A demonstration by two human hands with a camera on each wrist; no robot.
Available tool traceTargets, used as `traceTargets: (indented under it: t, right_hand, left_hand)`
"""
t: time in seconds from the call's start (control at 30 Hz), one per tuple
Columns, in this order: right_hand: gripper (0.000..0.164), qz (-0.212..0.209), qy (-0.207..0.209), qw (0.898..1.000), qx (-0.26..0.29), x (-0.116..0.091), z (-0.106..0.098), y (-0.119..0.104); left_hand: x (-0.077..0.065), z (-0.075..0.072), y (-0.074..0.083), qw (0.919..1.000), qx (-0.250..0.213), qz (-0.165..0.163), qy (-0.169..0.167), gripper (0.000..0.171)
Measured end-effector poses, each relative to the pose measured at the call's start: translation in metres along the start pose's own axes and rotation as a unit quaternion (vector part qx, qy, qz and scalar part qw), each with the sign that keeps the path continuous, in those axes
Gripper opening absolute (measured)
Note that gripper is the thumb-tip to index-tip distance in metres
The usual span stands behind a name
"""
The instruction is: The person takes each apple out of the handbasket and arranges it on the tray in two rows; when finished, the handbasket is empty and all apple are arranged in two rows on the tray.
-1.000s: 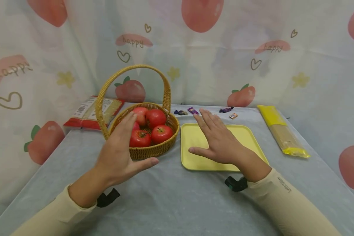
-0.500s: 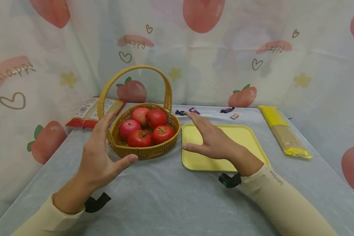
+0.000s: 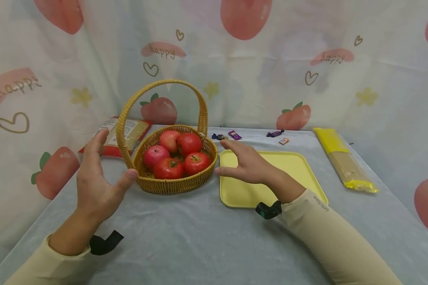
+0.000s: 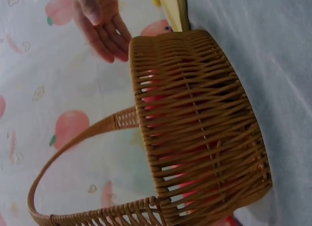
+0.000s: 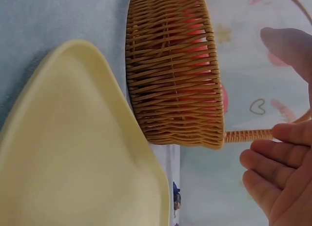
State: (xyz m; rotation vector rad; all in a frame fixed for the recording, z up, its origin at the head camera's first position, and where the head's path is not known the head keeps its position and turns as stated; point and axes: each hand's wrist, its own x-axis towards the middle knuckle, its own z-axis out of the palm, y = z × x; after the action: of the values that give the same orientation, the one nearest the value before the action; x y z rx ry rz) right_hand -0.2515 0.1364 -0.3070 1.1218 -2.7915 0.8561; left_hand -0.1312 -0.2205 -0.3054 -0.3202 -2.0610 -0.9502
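A wicker basket (image 3: 178, 185) with a tall arched handle holds several red fruits; the front one (image 3: 168, 168) looks like a tomato, and a pinkish one (image 3: 156, 156) sits at the left. My left hand (image 3: 98, 186) is raised just left of the basket, thumb and fingers spread, holding nothing. To the basket's right, my right hand (image 3: 247, 163) hovers over the left part of a yellow tray (image 3: 271, 194), fingers extended and thumb apart, also holding nothing. In the right wrist view, the basket (image 5: 175, 74) stands beside the tray's edge, and the fingers (image 5: 268, 177) are slightly bent.
Behind the basket at left lies a red-edged bag of grain (image 3: 137, 128). Small wrapped candies, such as a purple one (image 3: 234, 135) and an orange one (image 3: 284, 141), lie behind the tray. A long yellow packet of noodles (image 3: 342, 160) lies at the right. A printed curtain (image 3: 256, 79) closes the back.
My left hand has moved left, from in front of the basket to its left side. My right hand has shifted left a little over the tray. The basket and tray stay put.
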Motion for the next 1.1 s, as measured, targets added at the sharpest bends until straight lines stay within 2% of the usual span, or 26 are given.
traceTargets:
  t: [0.1, 0.2, 0.4, 0.67, 0.77, 0.87, 0.93, 1.0, 1.1]
  right_hand:
    - [0.085, -0.002, -0.004, 1.0, 0.01, 0.006, 0.0, 0.0]
    - [0.081, -0.001, -0.01, 1.0, 0.019, 0.013, 0.001, -0.003]
    - [0.078, 0.006, -0.032, 0.999, 0.043, 0.028, 0.003, -0.012]
    - [0.075, 0.002, -0.05, 0.998, 0.045, 0.05, 0.007, -0.022]
    - [0.075, 0.005, -0.061, 0.997, 0.044, 0.057, 0.009, -0.024]
    - [0.075, 0.015, -0.074, 0.997, 0.035, 0.062, 0.012, -0.025]
    - [0.074, 0.022, -0.08, 0.996, 0.022, 0.065, 0.015, -0.025]
    - [0.073, 0.03, -0.085, 0.996, 0.01, 0.068, 0.017, -0.025]
    - [0.072, 0.038, -0.094, 0.995, 0.001, 0.073, 0.02, -0.027]
  left_hand:
    - [0.001, -0.002, -0.003, 0.9992, -0.011, -0.037, -0.01, 0.081]
    - [0.004, -0.004, -0.005, 0.9959, -0.019, -0.084, -0.03, 0.077]
    - [0.012, -0.009, -0.014, 0.9815, -0.025, -0.169, -0.086, 0.064]
    - [0.021, -0.01, -0.03, 0.9612, -0.031, -0.239, -0.134, 0.059]
    - [0.023, -0.009, -0.034, 0.9562, -0.046, -0.249, -0.146, 0.059]
    - [0.027, -0.006, -0.038, 0.9533, -0.088, -0.245, -0.153, 0.057]
    - [0.029, -0.003, -0.04, 0.9445, -0.151, -0.249, -0.151, 0.053]
    - [0.03, -0.001, -0.041, 0.9312, -0.217, -0.254, -0.146, 0.048]
    - [0.031, 0.0, -0.043, 0.9035, -0.308, -0.263, -0.141, 0.044]
